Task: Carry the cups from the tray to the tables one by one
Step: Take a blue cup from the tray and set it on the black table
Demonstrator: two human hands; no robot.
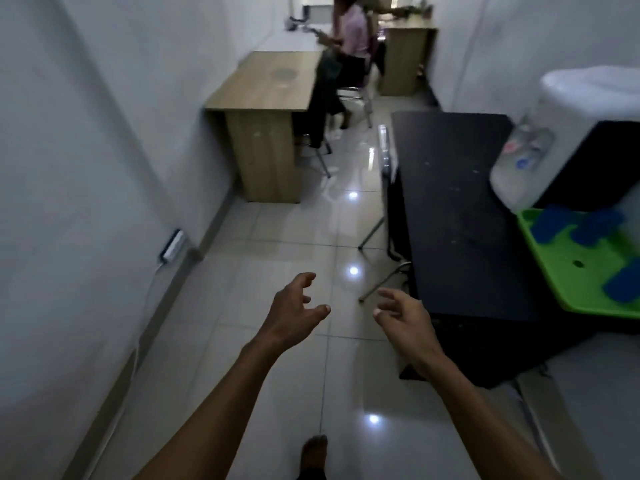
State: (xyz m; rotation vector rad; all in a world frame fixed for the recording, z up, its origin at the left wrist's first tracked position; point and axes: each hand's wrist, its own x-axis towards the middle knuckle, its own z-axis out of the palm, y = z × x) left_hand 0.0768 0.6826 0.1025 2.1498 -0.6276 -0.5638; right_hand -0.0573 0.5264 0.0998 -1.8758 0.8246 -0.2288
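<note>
A green tray (568, 271) lies at the right edge of a black table (460, 209). Several blue cups sit on it, blurred; one is at the tray's far side (550, 226) and another at its right (623, 285). My left hand (294, 313) and my right hand (401, 317) are both stretched out over the floor, left of the black table, with fingers spread and holding nothing. A wooden table (266, 81) stands against the left wall farther ahead.
A water dispenser (554, 133) stands on the black table behind the tray. A person sits on a chair (346, 57) by the wooden table. Another wooden desk (405, 53) is at the back. A power strip (172, 245) lies by the left wall.
</note>
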